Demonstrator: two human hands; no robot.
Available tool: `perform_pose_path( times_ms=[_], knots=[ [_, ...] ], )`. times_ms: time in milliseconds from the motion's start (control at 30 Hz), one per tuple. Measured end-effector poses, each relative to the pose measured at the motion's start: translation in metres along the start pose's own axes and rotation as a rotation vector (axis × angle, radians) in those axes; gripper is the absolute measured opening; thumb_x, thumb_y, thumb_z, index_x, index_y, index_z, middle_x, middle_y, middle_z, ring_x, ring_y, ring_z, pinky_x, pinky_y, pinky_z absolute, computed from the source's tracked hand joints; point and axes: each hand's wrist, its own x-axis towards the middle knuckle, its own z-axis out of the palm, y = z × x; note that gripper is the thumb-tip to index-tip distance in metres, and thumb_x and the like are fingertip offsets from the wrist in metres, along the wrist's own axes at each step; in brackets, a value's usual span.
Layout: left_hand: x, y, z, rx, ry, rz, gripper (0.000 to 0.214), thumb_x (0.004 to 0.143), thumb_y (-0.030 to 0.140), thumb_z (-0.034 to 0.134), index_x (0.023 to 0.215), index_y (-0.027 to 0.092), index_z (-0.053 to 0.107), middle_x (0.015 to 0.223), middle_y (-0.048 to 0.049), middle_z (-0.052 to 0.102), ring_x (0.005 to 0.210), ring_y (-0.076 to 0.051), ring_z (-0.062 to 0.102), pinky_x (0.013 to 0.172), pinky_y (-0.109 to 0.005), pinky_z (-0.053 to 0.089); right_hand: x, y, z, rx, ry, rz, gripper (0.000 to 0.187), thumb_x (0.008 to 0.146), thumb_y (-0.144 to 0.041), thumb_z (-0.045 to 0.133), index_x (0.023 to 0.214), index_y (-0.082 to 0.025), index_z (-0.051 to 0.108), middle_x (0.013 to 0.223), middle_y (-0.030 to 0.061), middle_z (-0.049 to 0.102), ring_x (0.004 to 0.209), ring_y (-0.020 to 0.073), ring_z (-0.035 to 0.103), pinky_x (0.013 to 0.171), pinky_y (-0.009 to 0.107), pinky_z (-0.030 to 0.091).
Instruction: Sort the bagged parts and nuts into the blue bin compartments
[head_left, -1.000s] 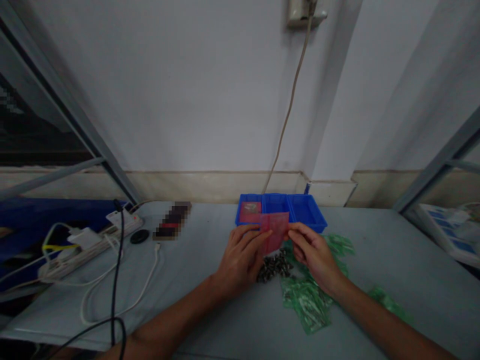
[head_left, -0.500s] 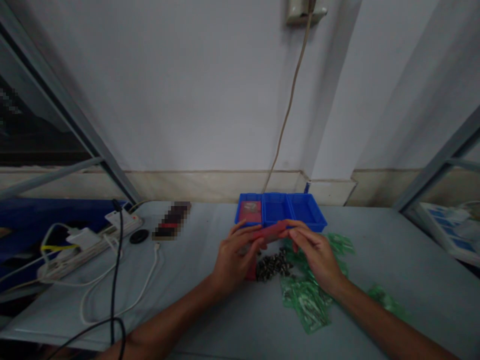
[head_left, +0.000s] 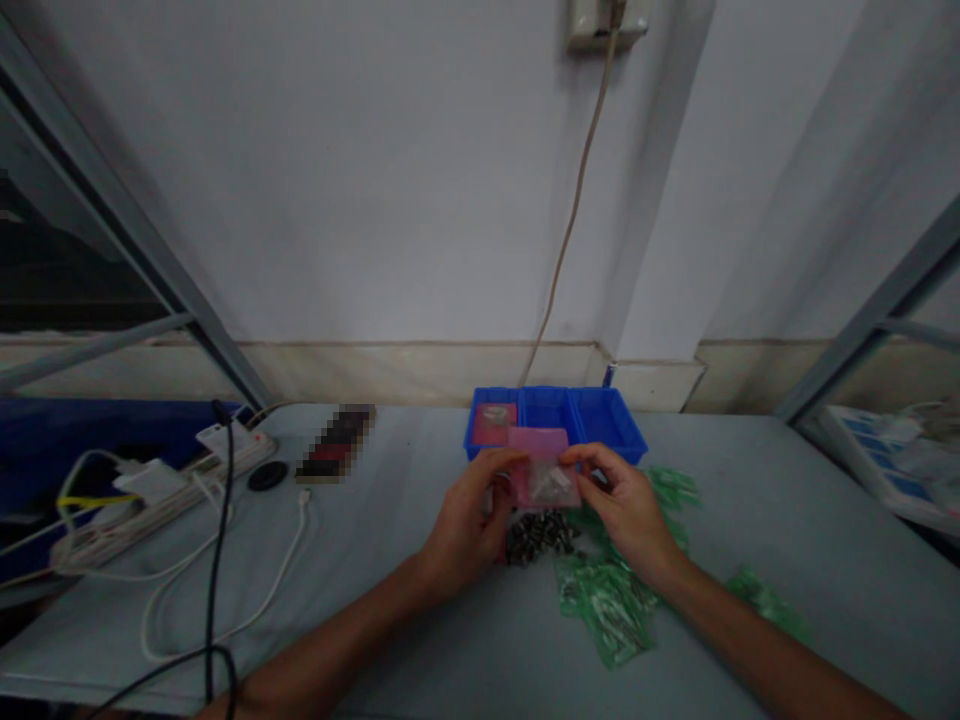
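Between my two hands is a small pink plastic bag with pale pieces showing through it. My left hand pinches its left side, and my right hand pinches its right side. Below the bag lies a pile of small dark metal parts, partly hidden by my left hand. Green plastic bags with contents are spread beneath and beside my right hand. Just behind the hands stands a blue tray with three compartments. Another pink bag lies in its left compartment.
At the left are a white power strip, a black cable, a white cable and a black disc. A blurred-out object lies behind them. One more green bag rests beyond my right forearm. A wall closes the back.
The pink bag has turned from nearly edge-on to upright, so its face and the pale pieces inside now show. Both hands still hold it. The view has shifted slightly.
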Motion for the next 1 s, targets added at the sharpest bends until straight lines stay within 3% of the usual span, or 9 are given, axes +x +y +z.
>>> perform_pose_path(
  times_ms=[200, 367, 433, 567, 633, 700, 767, 867, 1000],
  knots=[
    [0.0, -0.004, 0.005, -0.064, 0.04, -0.068, 0.05, 0.1, 0.015, 0.061, 0.146, 0.027, 0.048, 0.119, -0.0072, 0.073, 0.101, -0.019, 0.073, 0.093, -0.035, 0.059, 0.0, 0.0, 0.001, -0.042, -0.003, -0.068, 0.022, 0.091, -0.046, 0.075, 0.092, -0.024, 0.074, 0.086, 0.0017, 0.064, 0.076, 0.0203, 0.055, 0.068, 0.029, 0.043],
    [-0.001, -0.008, 0.003, 0.002, 0.077, -0.04, 0.051, 0.101, 0.018, 0.061, 0.148, 0.025, 0.043, 0.103, -0.0032, 0.072, 0.078, -0.015, 0.064, 0.073, -0.028, 0.056, -0.003, 0.001, 0.005, 0.064, -0.057, 0.04, 0.034, 0.091, -0.056, 0.075, 0.088, -0.023, 0.068, 0.074, -0.0016, 0.058, 0.064, 0.0159, 0.048, 0.058, 0.026, 0.037],
    [-0.001, -0.008, 0.002, 0.083, 0.048, 0.009, 0.043, 0.103, 0.015, 0.056, 0.144, 0.025, 0.051, 0.106, -0.005, 0.07, 0.083, -0.016, 0.065, 0.076, -0.03, 0.056, -0.003, 0.002, 0.006, 0.137, -0.058, 0.09, 0.037, 0.089, -0.058, 0.077, 0.092, -0.023, 0.065, 0.072, -0.0035, 0.056, 0.06, 0.0143, 0.046, 0.054, 0.025, 0.035],
    [0.001, -0.005, 0.0, 0.258, -0.004, 0.144, 0.05, 0.1, 0.008, 0.053, 0.146, 0.027, 0.057, 0.129, -0.0104, 0.066, 0.115, -0.024, 0.063, 0.1, -0.042, 0.055, -0.004, 0.001, 0.007, 0.268, -0.048, 0.165, 0.046, 0.083, -0.057, 0.084, 0.108, -0.028, 0.059, 0.075, -0.0056, 0.06, 0.058, 0.0134, 0.049, 0.052, 0.023, 0.035],
    [0.002, -0.002, 0.0, 0.299, -0.007, 0.147, 0.049, 0.098, 0.012, 0.061, 0.144, 0.028, 0.06, 0.12, -0.0089, 0.066, 0.11, -0.025, 0.062, 0.097, -0.042, 0.055, -0.004, -0.001, 0.006, 0.25, -0.055, 0.152, 0.043, 0.082, -0.057, 0.084, 0.105, -0.026, 0.063, 0.079, -0.0031, 0.065, 0.062, 0.0141, 0.053, 0.053, 0.023, 0.036],
    [0.004, 0.001, -0.001, 0.307, -0.007, 0.098, 0.033, 0.099, 0.019, 0.065, 0.13, 0.026, 0.071, 0.103, -0.0062, 0.064, 0.097, -0.023, 0.06, 0.087, -0.038, 0.054, -0.004, -0.002, 0.006, 0.197, -0.069, 0.128, 0.039, 0.086, -0.059, 0.08, 0.098, -0.023, 0.07, 0.08, -0.0003, 0.067, 0.062, 0.0143, 0.052, 0.053, 0.024, 0.035],
    [0.006, 0.004, -0.002, 0.276, 0.018, 0.009, 0.015, 0.102, 0.028, 0.064, 0.104, 0.022, 0.077, 0.09, -0.0041, 0.059, 0.088, -0.022, 0.057, 0.08, -0.034, 0.05, -0.004, -0.002, 0.005, 0.167, -0.085, 0.118, 0.039, 0.093, -0.061, 0.071, 0.096, -0.022, 0.073, 0.08, 0.0016, 0.068, 0.059, 0.0138, 0.048, 0.051, 0.025, 0.033],
    [0.009, 0.005, -0.002, 0.164, 0.044, -0.111, 0.035, 0.105, 0.038, 0.061, 0.076, 0.019, 0.067, 0.082, -0.0017, 0.055, 0.081, -0.019, 0.054, 0.073, -0.031, 0.045, -0.005, 0.0, 0.005, 0.151, -0.083, 0.097, 0.035, 0.097, -0.056, 0.067, 0.109, -0.024, 0.072, 0.087, 0.0019, 0.068, 0.057, 0.0135, 0.046, 0.048, 0.025, 0.032],
    [0.011, 0.003, 0.0, 0.009, 0.02, -0.185, 0.04, 0.107, 0.042, 0.056, 0.077, 0.018, 0.066, 0.084, -0.0016, 0.059, 0.081, -0.019, 0.055, 0.074, -0.03, 0.045, -0.008, 0.001, 0.005, 0.081, -0.081, -0.007, 0.027, 0.096, -0.041, 0.072, 0.119, -0.029, 0.064, 0.104, 0.0026, 0.068, 0.069, 0.0155, 0.055, 0.055, 0.025, 0.04]
  ],
)
